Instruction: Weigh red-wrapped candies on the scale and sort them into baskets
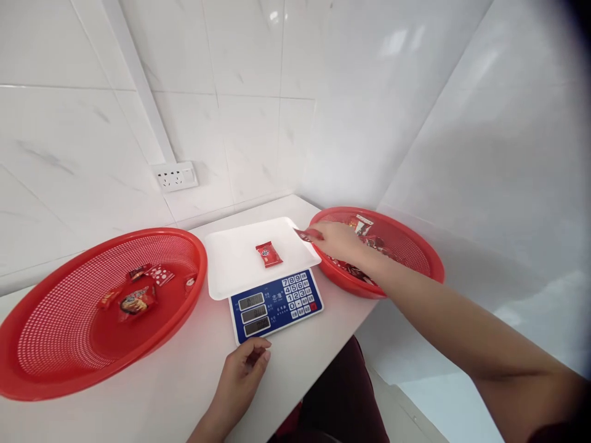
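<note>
My right hand (339,240) is closed on a small red wrapped packet (305,234), pinched at the fingertips. It hangs over the right edge of the white scale tray (231,271), beside the right basket's rim. Another red packet with pale lettering, a wrapped snack (268,254), lies on the tray. Below the tray is the blue panel of the digital scale (277,304), with three displays and a keypad. My left hand (242,375) rests on the table by the scale's front edge, fingers loosely curled, a gap inside the thumb, holding nothing.
A large red mesh basket (178,335) stands at the left with several wrapped snacks (137,303) in it. At the right, a second red basket (425,246) holds more packets (376,243). Both stand on the white table (184,381), close to tiled walls. A wall socket (175,176) sits behind.
</note>
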The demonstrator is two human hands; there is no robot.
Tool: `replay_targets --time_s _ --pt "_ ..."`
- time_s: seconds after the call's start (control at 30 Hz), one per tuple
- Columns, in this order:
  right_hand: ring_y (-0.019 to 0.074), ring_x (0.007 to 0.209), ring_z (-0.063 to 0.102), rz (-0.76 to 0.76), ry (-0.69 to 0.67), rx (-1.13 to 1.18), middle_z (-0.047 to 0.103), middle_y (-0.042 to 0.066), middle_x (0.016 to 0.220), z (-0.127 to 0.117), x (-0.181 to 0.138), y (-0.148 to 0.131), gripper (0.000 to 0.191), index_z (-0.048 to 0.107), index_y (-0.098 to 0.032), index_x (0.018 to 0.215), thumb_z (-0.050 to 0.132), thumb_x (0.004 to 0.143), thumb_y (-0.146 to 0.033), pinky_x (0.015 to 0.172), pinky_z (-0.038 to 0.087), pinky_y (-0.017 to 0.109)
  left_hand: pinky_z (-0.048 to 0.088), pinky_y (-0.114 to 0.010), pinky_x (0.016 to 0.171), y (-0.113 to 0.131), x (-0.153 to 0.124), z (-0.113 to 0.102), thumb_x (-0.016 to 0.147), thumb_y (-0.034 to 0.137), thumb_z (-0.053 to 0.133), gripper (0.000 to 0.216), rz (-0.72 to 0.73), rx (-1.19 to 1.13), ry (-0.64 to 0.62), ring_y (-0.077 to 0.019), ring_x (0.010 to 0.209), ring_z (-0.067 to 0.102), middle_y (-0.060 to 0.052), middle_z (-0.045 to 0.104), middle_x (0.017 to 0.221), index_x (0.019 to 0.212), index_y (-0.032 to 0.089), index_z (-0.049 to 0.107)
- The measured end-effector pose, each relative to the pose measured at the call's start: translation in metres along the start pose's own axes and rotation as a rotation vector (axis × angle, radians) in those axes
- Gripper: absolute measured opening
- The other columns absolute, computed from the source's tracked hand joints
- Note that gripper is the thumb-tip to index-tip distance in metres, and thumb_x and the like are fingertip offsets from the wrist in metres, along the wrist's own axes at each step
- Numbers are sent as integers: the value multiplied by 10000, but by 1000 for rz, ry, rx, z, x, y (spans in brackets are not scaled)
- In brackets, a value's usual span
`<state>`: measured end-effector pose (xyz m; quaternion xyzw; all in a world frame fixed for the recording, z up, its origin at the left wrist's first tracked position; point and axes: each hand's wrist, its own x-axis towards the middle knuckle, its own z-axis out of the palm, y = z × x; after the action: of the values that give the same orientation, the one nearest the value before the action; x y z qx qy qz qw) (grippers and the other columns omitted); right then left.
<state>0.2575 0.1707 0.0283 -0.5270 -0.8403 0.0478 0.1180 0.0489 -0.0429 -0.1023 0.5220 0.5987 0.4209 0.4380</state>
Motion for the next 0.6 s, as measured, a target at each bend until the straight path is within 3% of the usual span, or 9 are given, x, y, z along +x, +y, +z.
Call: replay_targets --time_s 0.1,0.23,0.37,0.47,0.6 --pt "233 986 565 -54 -14 132 636 43 1102 9 6 -22 297 620 -246 1047 497 831 -407 767 399 298 462 -275 658 1 0 -3 778 398 547 232 5 4 6 -173 705 566 -12 617 725 857 196 628" --pt "203 878 590 -27 16 239 665 41 981 2 0 -20 280 611 -223 996 489 832 -415 725 412 278 463 -273 650 2 -1 -4 778 397 541 233 14 -1 23 -174 707 572 -19 626 737 849 194 631" --pt "236 813 587 114 18 21 661 66 885 -8 -8 24 270 599 -207 901 474 827 -435 654 400 301 465 -275 641 1 -1 -4 780 414 533 248 9 38 18 -181 710 579 -21 635 744 863 204 635" --pt "312 894 572 298 -89 -146 641 130 966 -13 -16 73 286 596 -185 970 553 774 -390 685 404 353 478 -277 666 2 -1 -4 767 448 539 272 -6 38 9 -189 729 598 -21 653 760 853 211 641" --pt "340 1039 520 306 -208 -137 595 133 1114 -12 -35 116 401 601 -191 1039 667 660 -303 766 417 363 494 -278 661 1 1 -2 714 503 569 316 -48 17 3 -202 730 613 -20 665 748 816 217 656"
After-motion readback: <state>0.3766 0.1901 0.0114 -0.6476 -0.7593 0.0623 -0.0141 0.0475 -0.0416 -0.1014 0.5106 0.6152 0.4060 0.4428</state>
